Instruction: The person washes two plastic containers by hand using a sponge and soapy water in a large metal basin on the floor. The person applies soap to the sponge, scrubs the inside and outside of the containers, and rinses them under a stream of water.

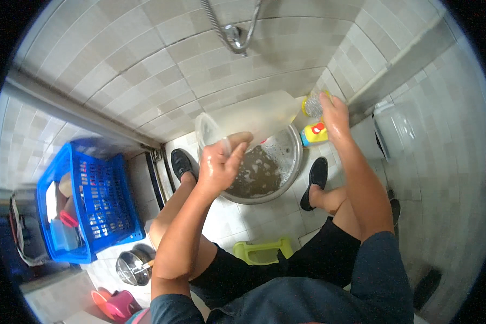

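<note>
My left hand (221, 162) is closed on the rim of a translucent plastic container (254, 116), which lies tilted on its side over a round metal basin (298, 156). Murky, foamy water (259, 173) fills the basin. Off to the right, my right hand (335, 113) grips a silvery scrubber (312, 106) with yellow along its edge, close to the container's far end. Just below that hand is a yellow bottle (314, 135) with a red cap, beside the basin.
A blue plastic basket (105, 200) holding several items stands at left, near a metal pot (133, 267). A green plastic stool (262, 251) sits between my legs. A shower hose (254, 21) hangs on the tiled wall. A white lidded bin (367, 137) is at right.
</note>
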`<act>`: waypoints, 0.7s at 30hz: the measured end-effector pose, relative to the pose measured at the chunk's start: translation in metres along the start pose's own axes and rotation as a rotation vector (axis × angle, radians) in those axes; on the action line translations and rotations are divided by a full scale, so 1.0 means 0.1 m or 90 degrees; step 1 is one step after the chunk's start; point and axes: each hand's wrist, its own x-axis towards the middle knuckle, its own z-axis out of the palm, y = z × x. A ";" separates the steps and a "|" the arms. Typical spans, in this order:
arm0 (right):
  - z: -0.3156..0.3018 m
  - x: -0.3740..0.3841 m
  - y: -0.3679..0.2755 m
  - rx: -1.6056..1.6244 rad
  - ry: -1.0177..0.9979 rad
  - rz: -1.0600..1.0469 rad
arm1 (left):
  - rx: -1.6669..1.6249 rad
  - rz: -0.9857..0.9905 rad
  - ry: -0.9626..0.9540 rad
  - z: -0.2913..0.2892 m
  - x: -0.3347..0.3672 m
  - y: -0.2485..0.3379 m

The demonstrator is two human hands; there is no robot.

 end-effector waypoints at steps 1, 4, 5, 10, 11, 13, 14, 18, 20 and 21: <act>0.00 -0.05 -0.06 0.075 -0.030 0.016 | 0.001 -0.004 0.016 -0.03 0.00 0.01; -0.03 -0.22 -0.17 0.144 -0.152 0.043 | 0.495 0.165 -0.137 -0.05 0.02 0.03; -0.05 -0.28 -0.20 0.142 -0.226 0.062 | 0.491 0.160 -0.129 -0.01 0.01 0.01; -0.05 -0.63 -0.53 0.054 -0.478 -0.075 | 0.603 0.342 -0.100 0.07 -0.07 -0.03; -0.07 -0.66 -0.52 0.049 -0.483 -0.075 | 0.636 0.355 -0.106 0.09 -0.08 -0.02; -0.08 -0.72 -0.49 -0.050 -0.470 -0.243 | 0.652 0.368 -0.111 0.12 -0.07 -0.02; -0.07 -0.75 -0.51 -0.053 -0.475 -0.242 | 0.671 0.386 -0.120 0.13 -0.06 -0.02; 0.04 -0.82 -0.55 -0.269 -0.350 -0.423 | 0.655 0.404 -0.117 0.16 -0.07 -0.01; 0.10 -0.79 -0.50 -0.300 -0.326 -0.449 | 0.646 0.418 -0.110 0.16 -0.07 0.00; 0.12 -0.77 -0.45 -0.315 -0.319 -0.471 | 0.644 0.421 -0.109 0.16 -0.07 0.03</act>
